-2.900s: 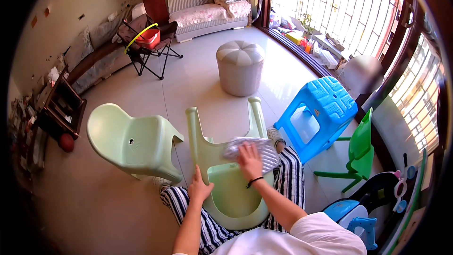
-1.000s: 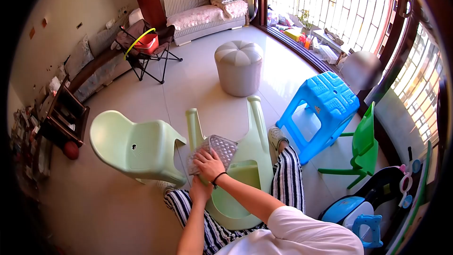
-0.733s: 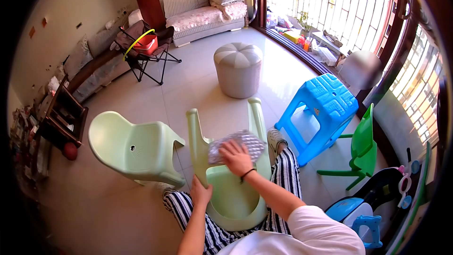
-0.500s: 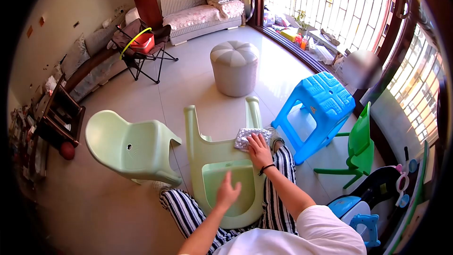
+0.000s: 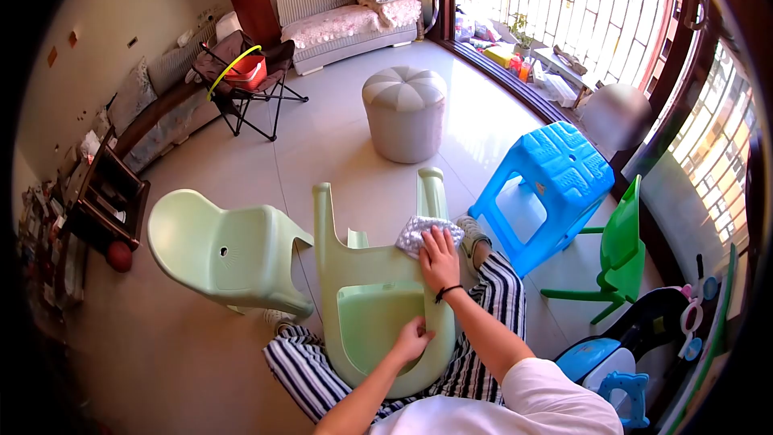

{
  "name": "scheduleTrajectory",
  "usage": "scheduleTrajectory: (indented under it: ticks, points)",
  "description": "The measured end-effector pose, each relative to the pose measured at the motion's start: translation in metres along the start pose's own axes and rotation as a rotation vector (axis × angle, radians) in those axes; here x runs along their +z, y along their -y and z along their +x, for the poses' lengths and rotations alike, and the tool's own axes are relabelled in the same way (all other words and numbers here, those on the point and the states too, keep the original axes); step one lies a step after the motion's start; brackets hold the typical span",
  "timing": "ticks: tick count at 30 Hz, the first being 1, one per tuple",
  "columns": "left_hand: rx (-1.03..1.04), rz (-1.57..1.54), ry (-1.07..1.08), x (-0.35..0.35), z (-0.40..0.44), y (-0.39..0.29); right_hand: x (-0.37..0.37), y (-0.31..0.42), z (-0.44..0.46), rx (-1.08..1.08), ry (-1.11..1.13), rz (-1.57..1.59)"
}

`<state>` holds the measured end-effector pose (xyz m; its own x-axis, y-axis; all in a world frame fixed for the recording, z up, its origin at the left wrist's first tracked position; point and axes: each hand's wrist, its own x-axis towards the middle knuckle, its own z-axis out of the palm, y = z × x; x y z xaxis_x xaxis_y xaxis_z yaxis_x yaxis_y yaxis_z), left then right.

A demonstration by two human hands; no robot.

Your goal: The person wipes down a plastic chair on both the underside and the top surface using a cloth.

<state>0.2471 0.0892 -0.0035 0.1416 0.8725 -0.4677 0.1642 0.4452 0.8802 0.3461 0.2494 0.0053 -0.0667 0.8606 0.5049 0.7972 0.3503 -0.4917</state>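
Note:
A pale green plastic chair (image 5: 342, 254) lies tipped over between my knees, two of its legs pointing away from me. My right hand (image 5: 440, 260) holds a patterned grey-white cloth (image 5: 415, 235) against the chair's right side, near the base of a leg, fingers extended over it. Lower down, my left hand (image 5: 412, 340) is closed at the right edge of the chair's recessed panel, its fingertips curled at the rim. A second pale green chair (image 5: 250, 254) stands upright at my left.
To the right stand a blue plastic stool (image 5: 523, 242) and a green chair (image 5: 620, 246). A round beige pouf (image 5: 404, 125) is ahead. A folding chair (image 5: 278, 72) bears a red basket (image 5: 246, 72). A toy with blue parts (image 5: 624, 391) sits low right.
My left hand has moved right and down from over the panel to its right rim, and its fingers have closed. My right hand and the cloth have shifted only slightly.

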Motion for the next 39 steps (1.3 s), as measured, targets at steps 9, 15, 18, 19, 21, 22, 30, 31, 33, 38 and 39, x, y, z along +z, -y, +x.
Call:
scheduleTrajectory:
  ticks: [9,15,18,19,21,22,30,31,33,38,39]
  points:
    - [-0.043,-0.166,0.06,-0.014,-0.023,0.007,0.07,-0.042,0.125,0.148,-0.009,-0.014]
    - [0.017,-0.175,0.062,-0.003,-0.019,0.013,0.052,-0.041,0.116,0.231,0.075,0.059]
    - [0.025,-0.233,0.023,0.001,-0.015,0.019,0.033,-0.041,0.06,0.11,0.044,0.122]
    - [0.031,-0.237,0.028,0.002,-0.014,0.019,0.025,-0.037,0.036,0.092,0.028,0.136]
    - [0.016,-0.224,0.014,0.003,-0.011,0.017,-0.002,-0.019,-0.011,0.113,0.032,0.18]
    - [0.023,-0.229,0.019,0.005,-0.01,0.017,-0.013,-0.012,-0.036,0.165,0.059,0.25]
    - [0.044,-0.229,-0.016,0.006,-0.011,0.018,-0.051,0.021,-0.121,0.242,0.133,0.229]
    - [0.046,-0.233,-0.018,0.006,-0.009,0.023,-0.047,0.021,-0.111,0.238,0.135,0.228]
    - [0.101,-0.206,-0.056,0.006,-0.005,0.034,-0.031,0.014,-0.073,0.103,0.071,0.15]
    - [-0.029,-0.247,-0.01,-0.002,-0.018,0.015,0.036,-0.023,0.045,-0.021,-0.03,-0.041]
    - [-0.048,-0.291,0.012,-0.002,-0.017,0.015,0.05,-0.032,0.064,-0.031,-0.041,-0.079]
